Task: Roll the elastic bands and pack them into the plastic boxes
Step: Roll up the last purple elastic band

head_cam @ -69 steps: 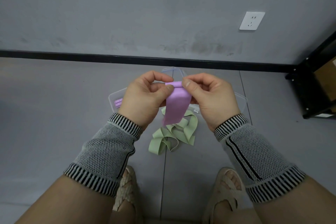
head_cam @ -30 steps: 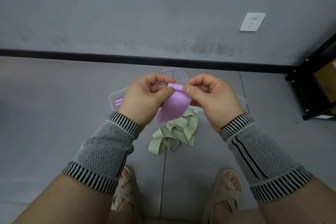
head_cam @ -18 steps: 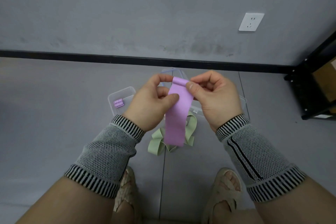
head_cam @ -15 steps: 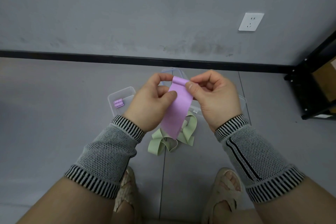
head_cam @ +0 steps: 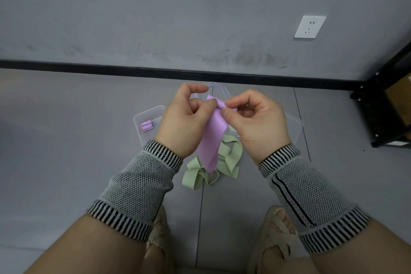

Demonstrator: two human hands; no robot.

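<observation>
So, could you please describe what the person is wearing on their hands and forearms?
Both hands, left hand and right hand, are bare. Each forearm wears a grey mesh-knit sleeve with black-and-white striped cuffs at both ends; the right sleeve also carries a dark lengthwise stripe.

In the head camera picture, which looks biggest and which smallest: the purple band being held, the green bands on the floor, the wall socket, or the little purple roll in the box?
1. purple band and green bands: look alike, and the purple one is nearer
2. wall socket
3. purple roll
</observation>
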